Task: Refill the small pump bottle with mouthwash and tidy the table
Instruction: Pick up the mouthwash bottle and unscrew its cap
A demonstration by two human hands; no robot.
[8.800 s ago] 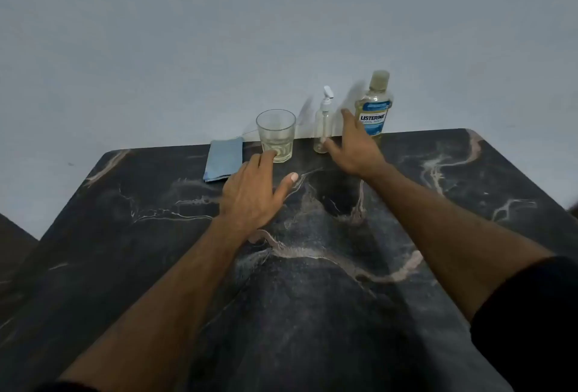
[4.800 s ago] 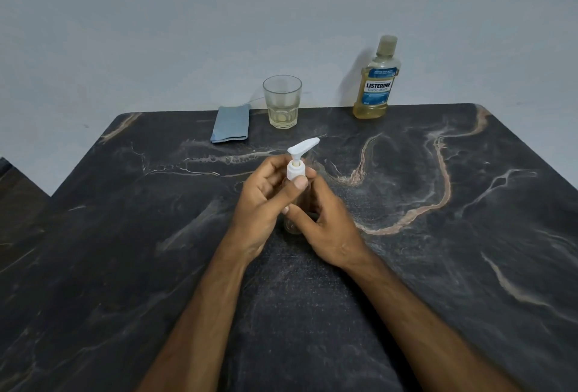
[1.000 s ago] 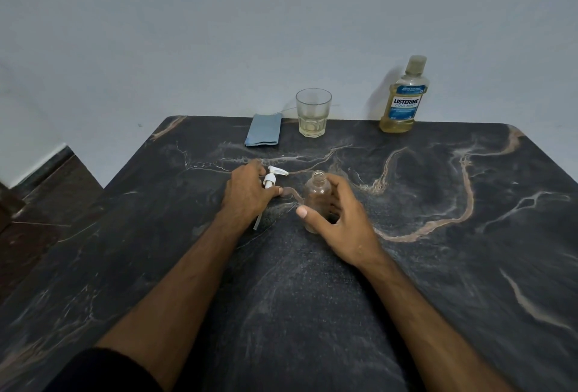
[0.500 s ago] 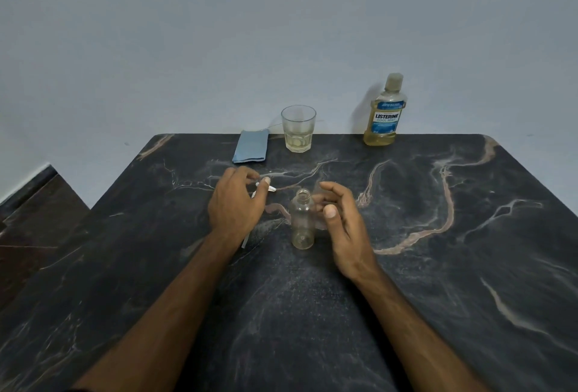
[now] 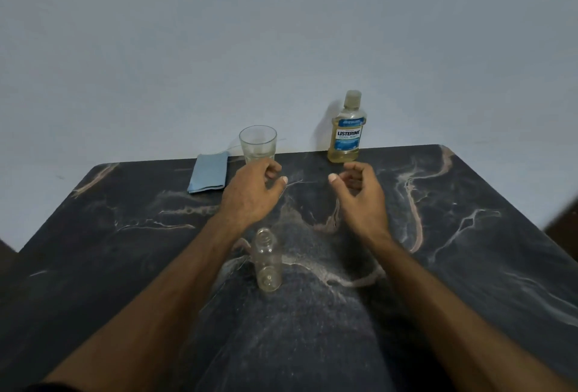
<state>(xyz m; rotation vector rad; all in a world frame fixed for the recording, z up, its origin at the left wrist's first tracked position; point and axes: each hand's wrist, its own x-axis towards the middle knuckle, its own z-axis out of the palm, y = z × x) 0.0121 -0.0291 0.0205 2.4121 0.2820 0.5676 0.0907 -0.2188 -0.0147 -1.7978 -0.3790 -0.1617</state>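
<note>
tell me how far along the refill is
Done: the small bottle stands open and looks empty, its pump out of sight. In hand: nothing; the left hand and right hand reach empty toward the glass and capped mouthwash bottle. Left: pouring, refitting the pump, tidying the blue cloth.

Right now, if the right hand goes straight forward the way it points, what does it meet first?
Most likely the mouthwash bottle. The right hand is open and empty, its fingers aimed at the bottle's base by the table's far edge. Nothing lies between them, though depth is hard to judge.
</note>
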